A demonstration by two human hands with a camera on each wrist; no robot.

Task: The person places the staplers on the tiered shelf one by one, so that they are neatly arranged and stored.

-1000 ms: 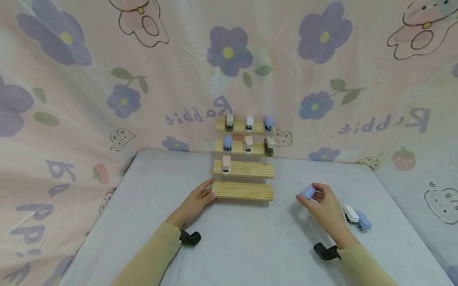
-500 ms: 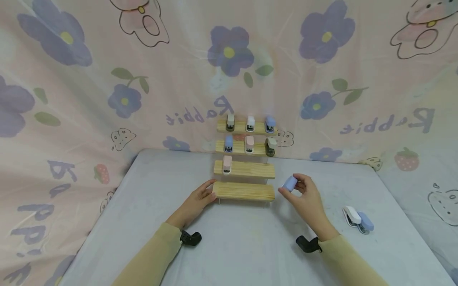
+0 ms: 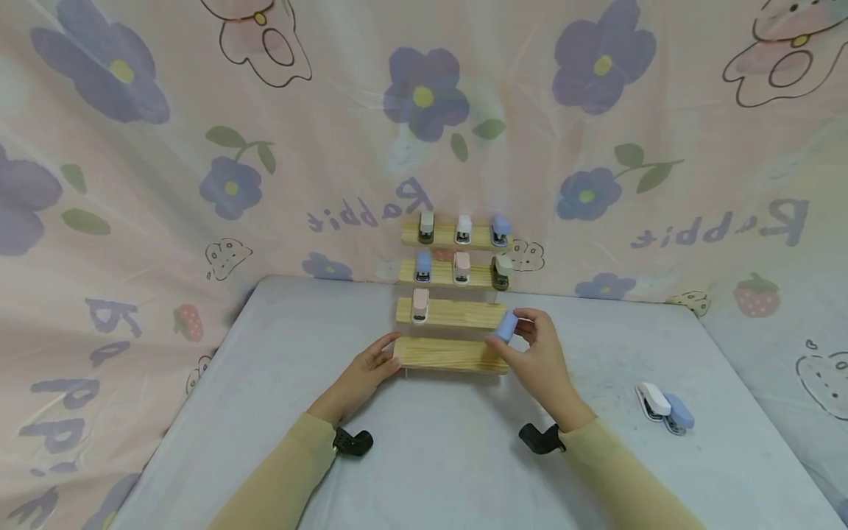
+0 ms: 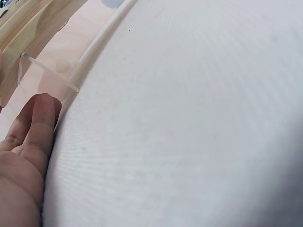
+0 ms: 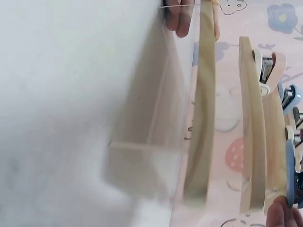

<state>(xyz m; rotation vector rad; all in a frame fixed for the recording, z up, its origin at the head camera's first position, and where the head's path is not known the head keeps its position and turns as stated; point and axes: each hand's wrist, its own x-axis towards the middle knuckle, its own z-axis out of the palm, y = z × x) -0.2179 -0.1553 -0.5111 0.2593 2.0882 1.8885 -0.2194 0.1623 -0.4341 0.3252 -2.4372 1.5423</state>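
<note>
A light-blue mini stapler [image 3: 506,326] is pinched between the thumb and fingers of my right hand [image 3: 539,364], over the right end of the lower shelves. In the right wrist view the stapler [image 5: 290,172] shows at the right edge with fingertips [image 5: 279,213] on it. My left hand [image 3: 363,375] grips the left end of the lowest shelf of a stepped wooden display rack [image 3: 450,354], thumb at its front edge. Below that shelf, beside a clear leg, left fingers [image 4: 40,125] appear in the left wrist view. A pink stapler [image 3: 420,305] stands at the third shelf's left end.
On the upper shelves stand several staplers, among them a white one [image 3: 463,230] and a green one [image 3: 501,271]. A white stapler [image 3: 654,400] and a blue stapler [image 3: 679,414] lie side by side on the white-covered table [image 3: 424,456] at right. A printed curtain [image 3: 331,147] hangs behind.
My right hand has carried the blue stapler leftward from the table's right side to the rack and tilted it more upright. The left hand has stayed at the lowest shelf.
</note>
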